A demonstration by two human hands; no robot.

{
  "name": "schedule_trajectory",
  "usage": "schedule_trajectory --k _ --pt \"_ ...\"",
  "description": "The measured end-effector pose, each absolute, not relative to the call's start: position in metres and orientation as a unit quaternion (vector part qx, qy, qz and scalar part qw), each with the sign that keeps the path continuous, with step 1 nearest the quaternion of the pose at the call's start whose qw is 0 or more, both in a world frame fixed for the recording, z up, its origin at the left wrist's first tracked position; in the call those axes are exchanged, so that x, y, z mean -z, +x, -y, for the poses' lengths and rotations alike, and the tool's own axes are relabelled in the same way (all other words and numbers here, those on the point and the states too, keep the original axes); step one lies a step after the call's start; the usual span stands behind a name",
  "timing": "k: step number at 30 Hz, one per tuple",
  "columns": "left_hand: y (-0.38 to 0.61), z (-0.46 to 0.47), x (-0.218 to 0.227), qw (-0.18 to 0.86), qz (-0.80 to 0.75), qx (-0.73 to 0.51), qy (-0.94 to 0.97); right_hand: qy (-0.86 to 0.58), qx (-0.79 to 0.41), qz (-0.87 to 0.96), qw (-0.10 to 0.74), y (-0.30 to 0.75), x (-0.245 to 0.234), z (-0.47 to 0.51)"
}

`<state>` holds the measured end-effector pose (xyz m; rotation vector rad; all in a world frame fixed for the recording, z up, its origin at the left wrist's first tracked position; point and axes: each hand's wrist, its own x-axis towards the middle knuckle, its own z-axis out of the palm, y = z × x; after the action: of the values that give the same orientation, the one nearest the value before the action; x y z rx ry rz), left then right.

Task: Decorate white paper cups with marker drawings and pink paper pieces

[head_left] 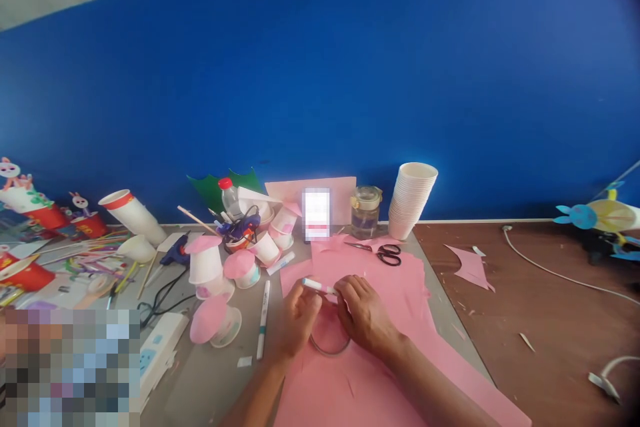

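Observation:
A white marker [319, 286] with a pink end lies crosswise between my two hands, above a large pink sheet of paper [325, 390]. My left hand [300, 313] is closed around its left end. At the right end, the fingers of my right hand [367, 310] pinch the pink part. Under my hands, a thin grey ring-shaped edge [330, 352] rests on the paper; my hands hide its far side, so its kind is unclear. Black-handled scissors [387, 254] lie farther back on the pink paper. Another white marker [263, 319] lies left of my left hand.
Paper cups with pink tops [205, 260] stand to the left, near a power strip [163, 353]. A tall stack of white cups [413, 200] and a glass jar [365, 210] are at the back. Pink scraps [470, 267] and a white cable [555, 268] lie right.

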<state>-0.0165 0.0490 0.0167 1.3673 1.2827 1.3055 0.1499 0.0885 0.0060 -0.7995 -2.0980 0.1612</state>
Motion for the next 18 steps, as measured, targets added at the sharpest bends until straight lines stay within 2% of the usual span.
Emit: schedule_trajectory --k 6,18 --pt "-0.0236 -0.0545 -0.0146 0.38 -0.527 -0.582 0.489 -0.318 -0.053 0.845 0.427 0.1515 -0.003 -0.0858" --pt "-0.0211 -0.0543 -0.0153 0.377 -0.545 -0.566 0.49 -0.355 -0.018 0.835 0.42 0.1539 -0.0055 -0.084"
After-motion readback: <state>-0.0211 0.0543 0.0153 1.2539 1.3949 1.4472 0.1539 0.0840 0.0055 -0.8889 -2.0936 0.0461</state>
